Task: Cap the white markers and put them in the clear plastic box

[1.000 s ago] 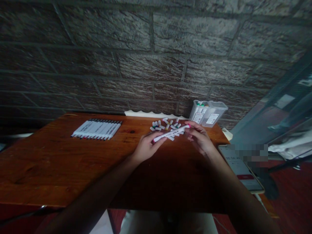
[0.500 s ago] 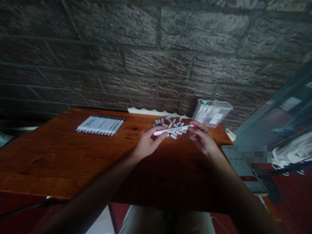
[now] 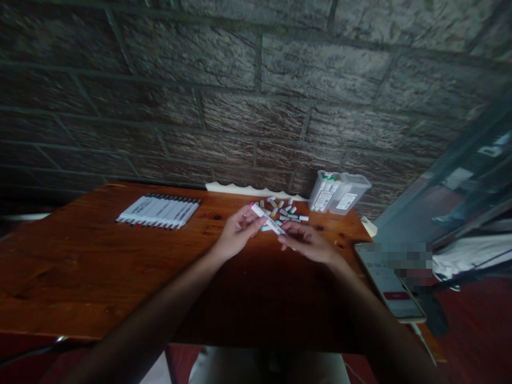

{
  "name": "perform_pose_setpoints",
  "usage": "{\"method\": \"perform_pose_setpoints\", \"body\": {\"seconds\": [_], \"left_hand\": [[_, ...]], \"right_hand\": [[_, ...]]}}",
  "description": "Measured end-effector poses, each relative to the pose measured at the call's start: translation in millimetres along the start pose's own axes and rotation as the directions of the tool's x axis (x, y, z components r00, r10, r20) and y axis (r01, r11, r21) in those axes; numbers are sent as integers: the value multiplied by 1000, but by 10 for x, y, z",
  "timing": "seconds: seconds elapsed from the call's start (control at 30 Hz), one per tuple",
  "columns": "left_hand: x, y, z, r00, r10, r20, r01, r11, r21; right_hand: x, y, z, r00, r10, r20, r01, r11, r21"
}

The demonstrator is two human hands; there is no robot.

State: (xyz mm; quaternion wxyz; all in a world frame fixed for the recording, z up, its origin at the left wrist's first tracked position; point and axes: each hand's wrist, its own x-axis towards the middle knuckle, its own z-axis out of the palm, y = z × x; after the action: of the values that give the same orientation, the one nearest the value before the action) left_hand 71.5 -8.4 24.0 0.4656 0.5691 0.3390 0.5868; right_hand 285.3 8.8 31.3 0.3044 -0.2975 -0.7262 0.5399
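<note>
Between my hands, above the wooden table, is a white marker [image 3: 273, 225] with a pink end, tilted down to the right. My left hand [image 3: 239, 230] pinches it near the pink, upper-left end. The fingers of my right hand [image 3: 307, 240] close round its lower-right end and partly hide it. Just behind the hands lies a loose pile of marker caps [image 3: 283, 209], white with coloured ends. To the left, a row of white markers [image 3: 160, 210] lies side by side, their dark ends towards the wall.
A clear plastic case [image 3: 344, 194] with two compartments stands at the back right, a few markers in its left one. A phone [image 3: 390, 280] with a cable lies on the right edge of the wooden table [image 3: 80, 256]. Behind is a stone-block wall [image 3: 224, 106].
The marker has swung from nearly level to sloping down rightward. My right hand has come lower and closer to the left one. The whole view has shifted slightly.
</note>
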Motion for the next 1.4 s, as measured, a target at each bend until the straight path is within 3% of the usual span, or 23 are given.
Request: {"method": "perform_pose_setpoints", "body": {"seconds": [0.17,0.23,0.3,0.37,0.47,0.53,0.63,0.73,0.9,1.17,1.4], "left_hand": [[-17,-37,40,989,-53,138,49,998,27],[-24,-56,37,987,-56,150,50,998,39],[-23,-74,12,990,-67,125,61,997,50],[-9,-91,-24,994,-78,81,72,995,69],[19,-120,-59,996,-83,20,81,991,103],[29,-143,-56,997,-79,20,76,992,105],[25,-182,-30,997,-57,53,52,994,99],[19,-211,-20,997,-40,68,33,993,111],[33,-219,-62,999,-29,46,22,990,141],[36,-205,-48,999,-38,10,36,987,160],[45,-195,-64,1000,-23,0,23,984,175]], "right_hand": [[2,35,139,996,-40,79,57,973,-222],[7,46,123,997,-76,19,78,973,-218],[18,-12,-3,983,-133,-124,106,974,-202],[40,-158,-273,926,-156,-343,90,976,-200],[114,-486,-887,772,-244,-587,34,938,-346],[197,-691,-1310,670,-358,-650,-15,869,-494],[345,-855,-1742,619,-389,-682,-217,750,-625],[462,-842,-1854,637,-330,-696,-374,658,-654],[551,-754,-1711,697,-228,-680,-478,560,-677],[660,-808,-1660,749,-106,-654,-557,432,-709],[603,-831,-1797,770,-35,-638,-583,370,-723]]}}
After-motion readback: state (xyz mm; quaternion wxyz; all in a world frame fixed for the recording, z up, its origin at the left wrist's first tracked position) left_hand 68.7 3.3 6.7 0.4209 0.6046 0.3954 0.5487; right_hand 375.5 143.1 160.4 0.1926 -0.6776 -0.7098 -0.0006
